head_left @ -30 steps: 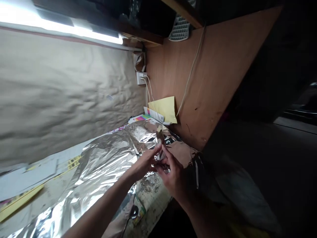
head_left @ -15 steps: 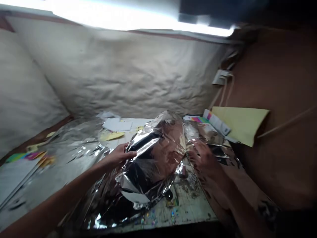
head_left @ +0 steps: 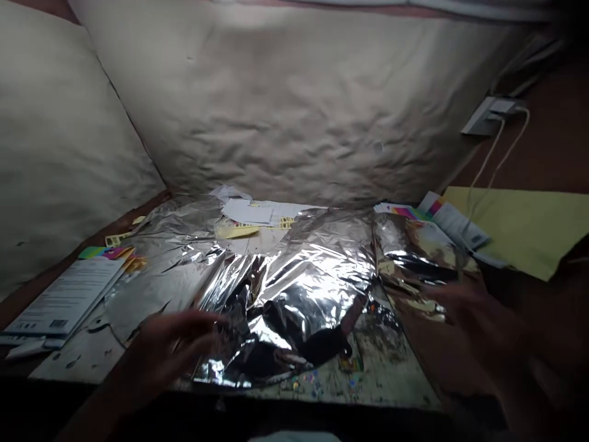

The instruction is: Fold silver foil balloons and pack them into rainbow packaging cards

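A shiny silver foil sheet [head_left: 317,276] with a curved lower edge lies flat and wrinkled on the worktop. My left hand [head_left: 177,341] hovers at its lower left, blurred by motion, with fingers stretched and apart and nothing seen between them. Off to the right, my right hand [head_left: 478,316] is above a brownish glossy foil sheet [head_left: 414,331]. It is also smeared, with its fingers pointing left and no object visible in them. Clear film [head_left: 161,264] covers part of the worktop on the left.
Printed papers [head_left: 69,294] with coloured tabs lie at left. White paper slips [head_left: 248,212] and a yellow strip [head_left: 239,232] sit at the back. Yellow paper [head_left: 519,227] lies right, below a wall socket [head_left: 492,115] with white cables. Creased beige sheeting [head_left: 285,104] covers the walls.
Both hands have come away from the silver foil sheet and moved apart, left hand leftward, right hand rightward. The raised foil now lies flat. The camera view has tilted down.
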A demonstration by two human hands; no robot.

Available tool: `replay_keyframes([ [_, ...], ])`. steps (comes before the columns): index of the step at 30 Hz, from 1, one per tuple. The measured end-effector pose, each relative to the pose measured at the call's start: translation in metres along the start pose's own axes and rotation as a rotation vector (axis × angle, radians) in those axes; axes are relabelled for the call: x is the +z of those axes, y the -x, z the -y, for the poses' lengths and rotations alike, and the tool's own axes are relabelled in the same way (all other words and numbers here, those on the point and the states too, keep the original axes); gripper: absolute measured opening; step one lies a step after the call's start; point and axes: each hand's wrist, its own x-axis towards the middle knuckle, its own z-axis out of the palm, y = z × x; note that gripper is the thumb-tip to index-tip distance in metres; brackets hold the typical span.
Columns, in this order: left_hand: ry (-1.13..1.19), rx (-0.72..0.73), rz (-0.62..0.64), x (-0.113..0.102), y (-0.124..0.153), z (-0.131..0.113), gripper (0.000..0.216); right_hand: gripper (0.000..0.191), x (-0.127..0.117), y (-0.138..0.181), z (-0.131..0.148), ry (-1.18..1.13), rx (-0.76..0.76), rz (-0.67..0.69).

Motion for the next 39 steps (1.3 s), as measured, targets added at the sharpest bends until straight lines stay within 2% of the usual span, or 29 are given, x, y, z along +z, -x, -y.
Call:
replay_keyframes([
  [1, 0.035, 0.078, 0.088, 0.007, -0.031, -0.013, 0.023, 0.025, 0.009, -0.024, 0.001, -0.039, -0.068, -0.098],
  [3, 0.101, 0.179, 0.169, 0.021, -0.095, -0.033, 0.026, 0.025, 0.034, -0.076, 0.001, -0.071, -0.223, 0.025],
  [5, 0.059, 0.240, 0.215, 0.030, -0.144, -0.036, 0.029, 0.029, 0.062, -0.122, -0.002, -0.024, -0.334, 0.157],
  [7, -0.079, 0.225, 0.176, 0.033, -0.174, -0.024, 0.027, 0.029, 0.090, -0.147, -0.005, 0.064, -0.353, 0.283],
  [9, -0.218, 0.182, 0.123, 0.034, -0.187, -0.005, 0.025, 0.024, 0.115, -0.152, -0.010, 0.084, -0.337, 0.397],
  [11, -0.291, 0.150, 0.078, 0.033, -0.188, 0.012, 0.024, 0.019, 0.134, -0.145, -0.015, -0.005, -0.288, 0.435],
  [13, -0.299, 0.150, 0.038, 0.033, -0.185, 0.022, 0.023, 0.023, 0.148, -0.138, -0.017, -0.116, -0.216, 0.380],
  [15, -0.278, 0.180, 0.011, 0.031, -0.181, 0.023, 0.026, 0.035, 0.155, -0.139, -0.016, -0.172, -0.154, 0.301],
  [18, -0.237, 0.228, -0.026, 0.028, -0.178, 0.012, 0.031, 0.048, 0.156, -0.150, -0.005, -0.319, -0.121, 0.251],
  [21, -0.236, 0.252, -0.015, 0.029, -0.178, -0.001, 0.028, 0.052, 0.154, -0.154, 0.007, -0.435, -0.191, 0.277],
  [24, -0.258, 0.239, -0.018, 0.035, -0.178, -0.007, 0.026, 0.044, 0.157, -0.136, 0.013, -0.291, -0.346, 0.345],
  [25, -0.269, 0.219, -0.035, 0.038, -0.178, -0.006, 0.027, 0.041, 0.160, -0.127, 0.015, -0.255, -0.335, 0.329],
  [27, -0.296, 0.151, -0.077, 0.043, -0.176, 0.000, 0.028, 0.043, 0.168, -0.105, 0.019, -0.296, -0.140, 0.231],
  [30, -0.336, 0.020, -0.102, 0.046, -0.172, 0.016, 0.028, 0.053, 0.179, -0.075, 0.033, -0.506, 0.325, 0.037],
  [32, -0.358, -0.055, -0.076, 0.044, -0.166, 0.024, 0.027, 0.053, 0.182, -0.057, 0.050, -0.548, 0.431, 0.018],
  [35, -0.392, -0.137, -0.009, 0.037, -0.153, 0.028, 0.030, 0.052, 0.181, -0.030, 0.083, -0.371, 0.302, 0.164],
  [39, -0.415, -0.181, 0.103, 0.030, -0.134, 0.027, 0.047, 0.068, 0.180, -0.001, 0.124, -0.191, 0.152, 0.563],
])
